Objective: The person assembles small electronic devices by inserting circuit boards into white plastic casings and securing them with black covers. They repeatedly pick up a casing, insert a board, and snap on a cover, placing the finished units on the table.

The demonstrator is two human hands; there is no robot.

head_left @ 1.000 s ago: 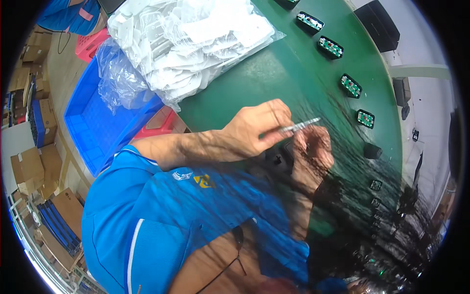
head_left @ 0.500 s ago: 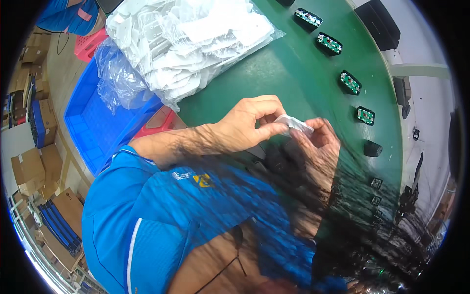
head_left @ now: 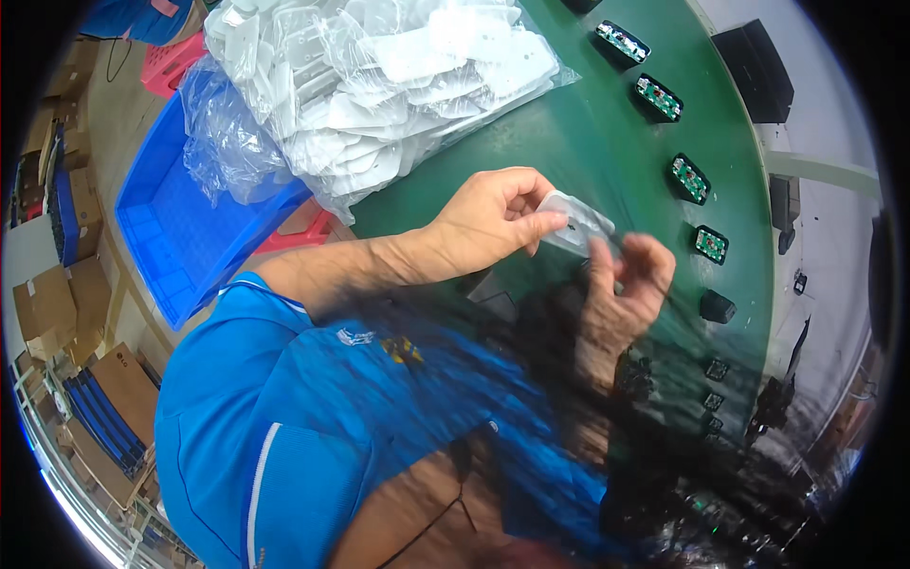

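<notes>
A thin whitish translucent plastic plate (head_left: 580,224) with rounded corners and a small dark spot is pinched between the thumb and fingers of my left hand (head_left: 498,216). Close to the plate's right end is my right hand (head_left: 626,294), slightly blurred, its fingers curled and its thumb apart from them. The right thumb tip comes up to the plate's lower edge; whether it touches cannot be made out. Strands of dark hair cross the view over my right forearm. Beyond my left hand lies a large clear bag of similar white plates (head_left: 379,95).
Along the right of the green table (head_left: 531,133) runs a row of black housings with green circuit boards (head_left: 690,178). A dark block (head_left: 718,306) sits below them. Left of the table are a blue bin (head_left: 180,237), a red stool (head_left: 308,228) and cardboard boxes (head_left: 100,308).
My right fingers have come off the plate and moved slightly right. The plate has turned flatter toward view, still in my left hand. The whole view has shifted a little.
</notes>
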